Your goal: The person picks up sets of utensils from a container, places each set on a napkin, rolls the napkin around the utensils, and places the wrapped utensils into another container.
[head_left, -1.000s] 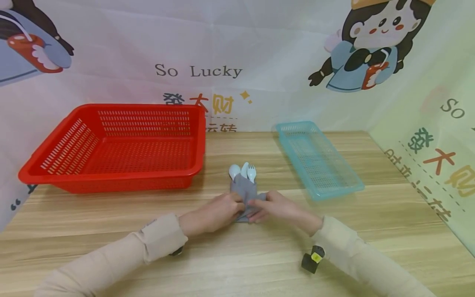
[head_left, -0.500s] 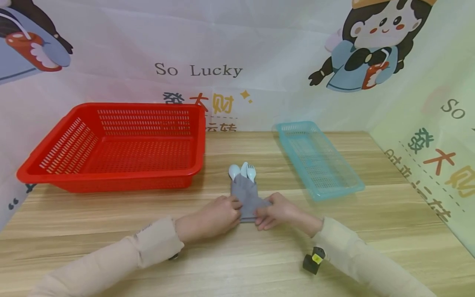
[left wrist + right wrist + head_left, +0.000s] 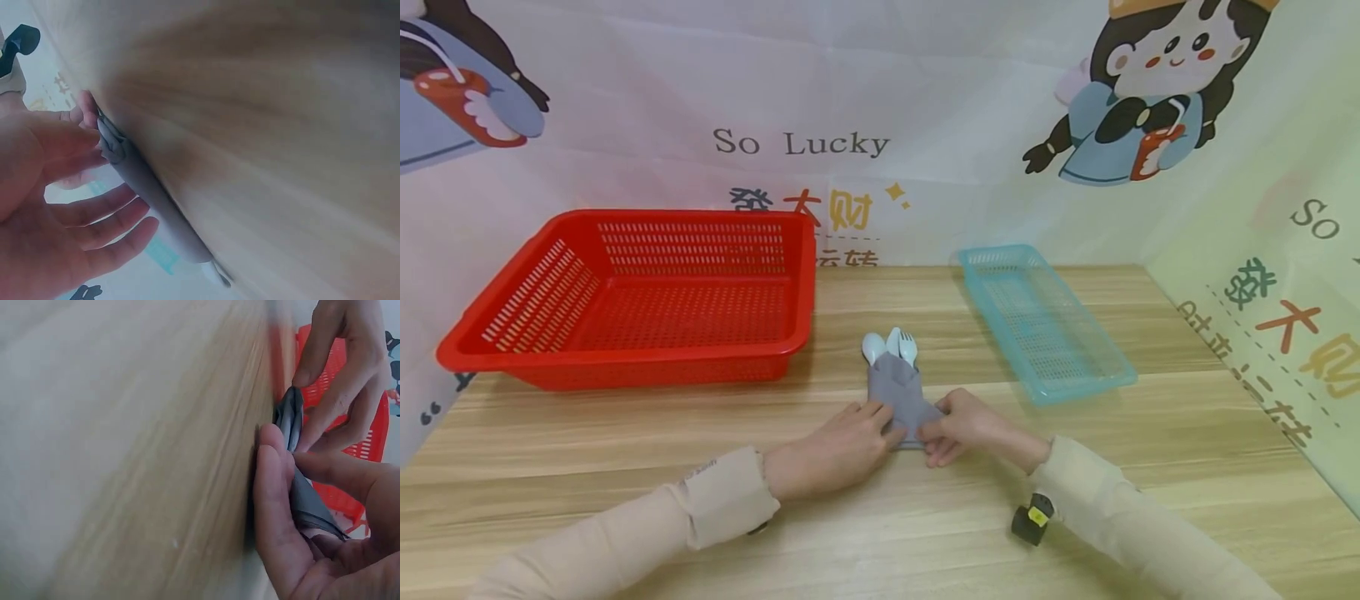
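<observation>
A grey cloth napkin [image 3: 897, 390] lies folded on the table, wrapped round the lower parts of a pale spoon [image 3: 873, 346], knife [image 3: 892, 341] and fork [image 3: 907, 347]. Their heads stick out at the far end; the handles are hidden. My left hand [image 3: 838, 446] rests fingertips on the napkin's near left part; the left wrist view shows its fingers [image 3: 112, 215] spread and nearly straight along the roll. On the right, my right hand [image 3: 970, 425] pinches a napkin flap between thumb and fingers, as the right wrist view shows at the cloth [image 3: 307, 503].
A large red plastic basket [image 3: 647, 360] stands at the back left. To the back right lies a shallow light-blue basket [image 3: 1078, 392]. Behind the wooden table [image 3: 880, 533] hangs a printed white sheet [image 3: 925, 100].
My right hand has drawn the napkin flap slightly right. My left hand shifted left, then back right onto the cloth, its fingers now lying more extended. The cutlery stays nearly in place.
</observation>
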`<act>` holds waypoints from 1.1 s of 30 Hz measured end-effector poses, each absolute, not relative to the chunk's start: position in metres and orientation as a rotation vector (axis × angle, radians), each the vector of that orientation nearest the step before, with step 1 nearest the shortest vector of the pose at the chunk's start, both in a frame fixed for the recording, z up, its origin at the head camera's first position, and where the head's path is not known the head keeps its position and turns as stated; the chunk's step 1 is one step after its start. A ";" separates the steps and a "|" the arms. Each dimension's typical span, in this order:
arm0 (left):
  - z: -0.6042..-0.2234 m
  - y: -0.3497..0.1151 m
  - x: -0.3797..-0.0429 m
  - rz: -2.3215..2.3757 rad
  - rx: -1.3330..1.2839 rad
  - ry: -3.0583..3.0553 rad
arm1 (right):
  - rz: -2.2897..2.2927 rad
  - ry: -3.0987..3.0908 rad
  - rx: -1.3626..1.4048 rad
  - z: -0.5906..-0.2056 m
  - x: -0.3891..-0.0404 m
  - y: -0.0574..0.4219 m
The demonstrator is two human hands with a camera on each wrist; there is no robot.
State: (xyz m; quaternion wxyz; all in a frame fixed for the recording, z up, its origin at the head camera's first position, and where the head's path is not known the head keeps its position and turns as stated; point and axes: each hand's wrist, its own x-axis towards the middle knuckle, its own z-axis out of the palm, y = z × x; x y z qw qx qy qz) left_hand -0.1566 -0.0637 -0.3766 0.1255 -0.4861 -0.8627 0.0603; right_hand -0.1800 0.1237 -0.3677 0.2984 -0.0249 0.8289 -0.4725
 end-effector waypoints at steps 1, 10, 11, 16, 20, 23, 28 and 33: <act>-0.377 -0.063 -0.156 0.173 -1.416 -2.524 | -1.233 2.228 -0.084 -0.368 -0.180 0.124; -0.378 -0.051 -0.167 -0.252 -1.260 -2.684 | -0.888 2.751 -0.285 -0.370 -0.185 0.113; -0.377 -0.050 -0.169 -0.347 -1.211 -2.709 | -0.873 2.769 -0.272 -0.371 -0.186 0.111; -0.375 -0.046 -0.178 -0.652 -0.921 -2.856 | -0.859 2.776 -0.199 -0.370 -0.188 0.103; -0.374 -0.048 -0.181 -0.704 -0.711 -2.981 | -0.842 2.783 -0.166 -0.367 -0.190 0.099; -0.372 -0.050 -0.184 -0.762 -0.595 -3.027 | -0.831 2.791 -0.161 -0.366 -0.193 0.097; -0.369 -0.051 -0.190 -0.874 -0.440 -3.075 | -0.877 2.738 -0.117 -0.365 -0.198 0.096; -0.368 -0.053 -0.196 -1.039 -0.301 -3.122 | -0.924 2.675 -0.097 -0.366 -0.202 0.097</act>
